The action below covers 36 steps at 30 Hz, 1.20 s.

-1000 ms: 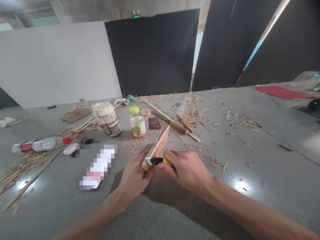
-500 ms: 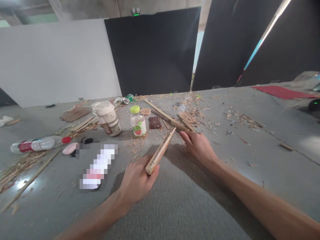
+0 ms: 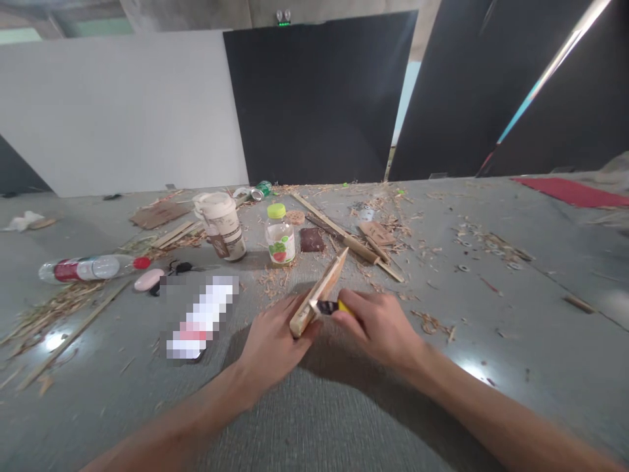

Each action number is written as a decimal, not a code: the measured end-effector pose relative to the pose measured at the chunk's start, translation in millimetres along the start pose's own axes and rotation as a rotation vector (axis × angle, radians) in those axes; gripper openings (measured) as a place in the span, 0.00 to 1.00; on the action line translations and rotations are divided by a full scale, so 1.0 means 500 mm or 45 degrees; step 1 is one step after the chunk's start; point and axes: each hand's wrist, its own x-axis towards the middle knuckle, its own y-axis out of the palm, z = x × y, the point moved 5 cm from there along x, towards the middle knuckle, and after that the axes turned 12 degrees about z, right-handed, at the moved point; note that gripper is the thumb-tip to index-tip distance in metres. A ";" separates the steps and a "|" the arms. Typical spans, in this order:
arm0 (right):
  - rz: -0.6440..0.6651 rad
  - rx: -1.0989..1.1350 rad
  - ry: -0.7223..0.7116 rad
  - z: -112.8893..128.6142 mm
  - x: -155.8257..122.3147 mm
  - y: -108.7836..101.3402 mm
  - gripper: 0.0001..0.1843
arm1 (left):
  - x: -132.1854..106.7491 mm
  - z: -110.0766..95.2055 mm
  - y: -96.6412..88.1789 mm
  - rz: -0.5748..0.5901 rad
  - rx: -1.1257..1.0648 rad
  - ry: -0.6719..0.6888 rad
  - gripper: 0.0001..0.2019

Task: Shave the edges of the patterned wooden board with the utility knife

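Observation:
My left hand [image 3: 275, 341] grips the near end of a split bamboo stick [image 3: 320, 290] that slants up and away over the grey table [image 3: 515, 341]. My right hand [image 3: 381, 324] is closed round a yellow-handled utility knife [image 3: 330, 307]. The knife's blade rests against the stick close to my left fingers. Both forearms reach in from the bottom of the view.
Behind the stick stand a small green-capped bottle [image 3: 280, 234] and a paper cup [image 3: 219, 224]. A plastic bottle [image 3: 91, 267] lies at the left, a blurred flat item [image 3: 201, 318] beside my left hand. Bamboo sticks [image 3: 344, 237], shavings and small washers [image 3: 479, 239] litter the far table.
Half a second ago my right hand was stretched forward by the far sticks with no knife showing. It has come back and set the knife on the stick near my left hand.

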 end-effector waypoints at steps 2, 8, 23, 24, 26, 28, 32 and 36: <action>0.014 -0.024 -0.095 0.029 -0.001 0.005 0.30 | 0.001 0.002 -0.002 -0.005 -0.002 0.013 0.13; -0.061 -0.271 -0.051 0.003 0.001 -0.010 0.33 | -0.005 0.007 0.003 0.016 0.142 -0.031 0.07; -0.023 -0.283 0.135 0.001 0.012 -0.018 0.36 | -0.001 0.011 0.004 0.004 0.208 -0.064 0.09; -0.002 -0.246 0.075 0.021 0.009 -0.013 0.35 | -0.001 0.013 0.003 0.016 0.188 -0.059 0.08; 0.028 -0.187 -0.010 0.047 0.002 -0.006 0.34 | -0.001 0.015 0.003 0.046 0.129 -0.039 0.08; 0.035 -0.164 -0.045 0.057 -0.003 -0.004 0.33 | -0.002 0.015 0.005 0.072 0.086 -0.023 0.08; -0.031 -0.235 -0.042 0.040 -0.002 -0.008 0.34 | -0.003 0.013 0.008 0.042 0.143 -0.045 0.09; -0.056 -0.316 0.051 -0.018 0.009 -0.021 0.37 | -0.005 0.002 0.007 -0.001 0.211 0.002 0.13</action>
